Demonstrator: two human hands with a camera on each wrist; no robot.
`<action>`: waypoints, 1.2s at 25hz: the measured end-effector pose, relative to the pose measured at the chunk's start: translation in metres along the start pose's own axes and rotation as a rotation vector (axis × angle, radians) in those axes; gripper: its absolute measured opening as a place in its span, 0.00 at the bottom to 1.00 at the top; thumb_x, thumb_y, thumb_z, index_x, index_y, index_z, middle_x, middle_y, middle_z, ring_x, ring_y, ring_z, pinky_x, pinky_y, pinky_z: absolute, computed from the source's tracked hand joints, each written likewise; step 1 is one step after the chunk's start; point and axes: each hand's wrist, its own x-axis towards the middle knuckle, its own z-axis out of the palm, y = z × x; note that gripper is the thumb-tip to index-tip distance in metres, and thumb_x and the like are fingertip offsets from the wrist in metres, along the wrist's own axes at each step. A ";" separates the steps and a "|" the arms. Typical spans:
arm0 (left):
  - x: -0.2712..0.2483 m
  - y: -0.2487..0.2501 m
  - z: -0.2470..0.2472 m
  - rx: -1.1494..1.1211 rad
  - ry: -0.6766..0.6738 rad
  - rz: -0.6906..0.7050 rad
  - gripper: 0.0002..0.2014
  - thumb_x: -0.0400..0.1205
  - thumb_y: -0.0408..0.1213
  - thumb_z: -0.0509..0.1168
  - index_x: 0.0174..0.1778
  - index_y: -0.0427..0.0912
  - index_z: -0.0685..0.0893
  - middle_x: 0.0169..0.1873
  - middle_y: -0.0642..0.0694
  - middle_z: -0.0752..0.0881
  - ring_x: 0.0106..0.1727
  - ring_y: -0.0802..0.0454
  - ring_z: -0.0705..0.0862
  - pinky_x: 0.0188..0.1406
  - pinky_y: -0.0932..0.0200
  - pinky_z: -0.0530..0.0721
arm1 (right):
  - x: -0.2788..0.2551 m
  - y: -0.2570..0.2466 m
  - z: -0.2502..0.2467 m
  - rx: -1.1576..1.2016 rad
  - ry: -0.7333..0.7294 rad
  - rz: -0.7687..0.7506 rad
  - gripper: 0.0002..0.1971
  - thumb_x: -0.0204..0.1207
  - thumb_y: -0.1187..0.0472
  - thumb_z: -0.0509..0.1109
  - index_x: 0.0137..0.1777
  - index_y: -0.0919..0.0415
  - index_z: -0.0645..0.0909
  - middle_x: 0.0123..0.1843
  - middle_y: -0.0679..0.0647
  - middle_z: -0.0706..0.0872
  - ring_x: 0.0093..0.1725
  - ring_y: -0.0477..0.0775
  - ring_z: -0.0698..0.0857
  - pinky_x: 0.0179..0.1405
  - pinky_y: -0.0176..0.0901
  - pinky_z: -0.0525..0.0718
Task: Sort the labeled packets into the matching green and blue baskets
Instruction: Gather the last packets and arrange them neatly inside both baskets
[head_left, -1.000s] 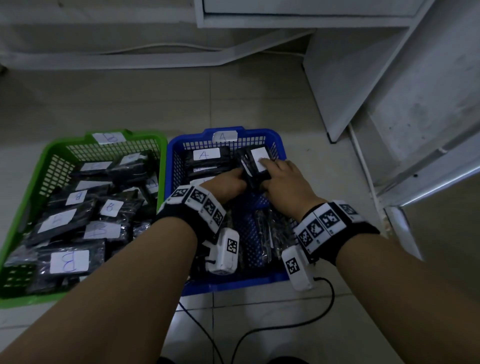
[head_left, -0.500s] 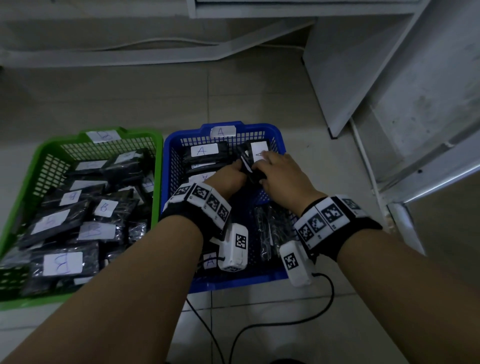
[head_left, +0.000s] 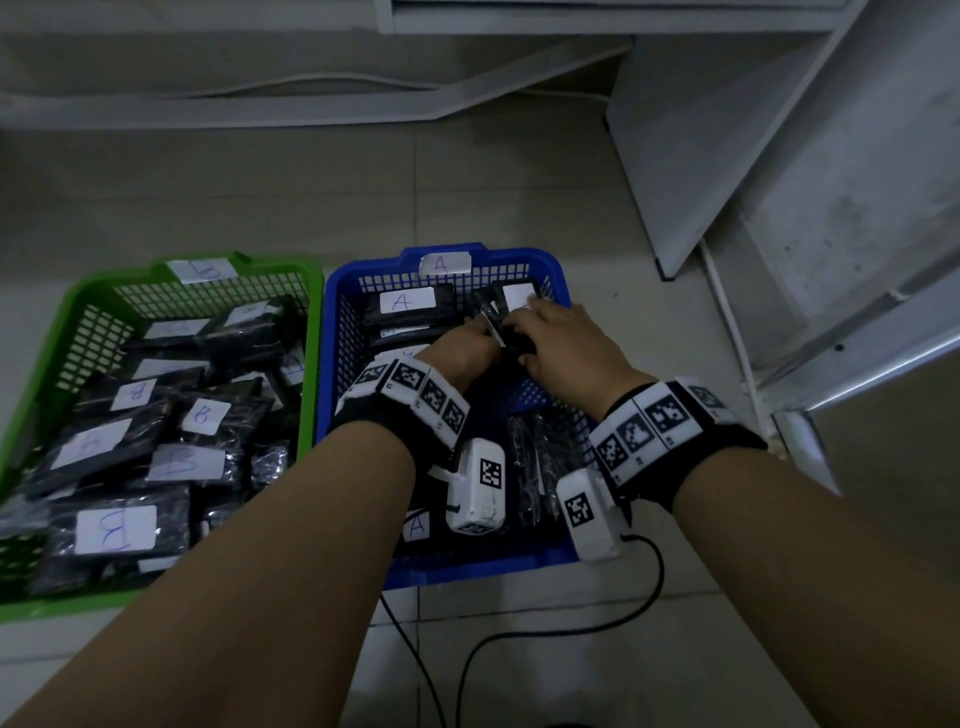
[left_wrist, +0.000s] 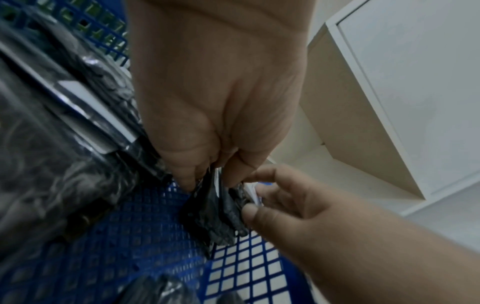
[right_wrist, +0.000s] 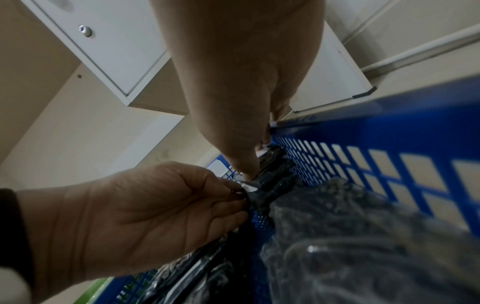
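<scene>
1. Handling, judged: the packets (head_left: 511, 325) you hold look light and soft. Black crinkled film, so expect it to flex and slip under the fingers. Take each one by an edge or across the flat label, not by loose film.
2. Your left hand (head_left: 460, 356) has thumb and fingers curled onto the near edge of the bunch of packets; the left wrist view shows them pinching the dark film.
3. Your right hand (head_left: 563, 345) pinches the same bunch from the other side, fingertips (left_wrist: 253, 209) on the film and on a white label edge.
4. Location: the bunch stands on edge inside the blue basket (head_left: 332, 374), toward its far right corner, just beside the mesh wall.
5. Appearance: black glossy wrappers, each with a white paper label. One flat packet marked A (head_left: 408, 301) lies at the far left of the blue basket; the label under your right hand is too covered to read.
6. The blue basket's rim tag (head_left: 441, 262) reads A. The green basket (head_left: 78, 306), touching it on the left, is heaped with packets marked B (head_left: 117, 527).
7. Judgement: separate the bunch one at a time; gripped together, the slick films may slide apart.
</scene>
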 end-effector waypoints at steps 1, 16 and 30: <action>-0.001 0.000 -0.002 0.005 -0.003 0.009 0.25 0.83 0.29 0.58 0.78 0.34 0.66 0.75 0.34 0.72 0.74 0.38 0.72 0.72 0.48 0.73 | -0.001 -0.002 0.000 0.004 0.001 0.007 0.26 0.78 0.60 0.66 0.76 0.56 0.67 0.83 0.63 0.61 0.82 0.61 0.60 0.82 0.59 0.50; -0.147 -0.078 -0.078 0.688 0.345 0.158 0.17 0.77 0.36 0.64 0.61 0.52 0.84 0.65 0.46 0.75 0.67 0.43 0.75 0.68 0.42 0.75 | -0.071 -0.081 0.012 0.023 -0.163 0.084 0.23 0.79 0.47 0.65 0.73 0.46 0.71 0.83 0.58 0.59 0.83 0.65 0.54 0.81 0.68 0.51; -0.258 -0.220 -0.181 0.632 0.391 0.113 0.38 0.60 0.71 0.60 0.64 0.58 0.81 0.62 0.52 0.80 0.65 0.46 0.77 0.64 0.44 0.77 | -0.060 -0.265 0.038 0.346 -0.052 -0.167 0.18 0.79 0.54 0.67 0.69 0.51 0.77 0.62 0.51 0.78 0.66 0.53 0.71 0.64 0.46 0.74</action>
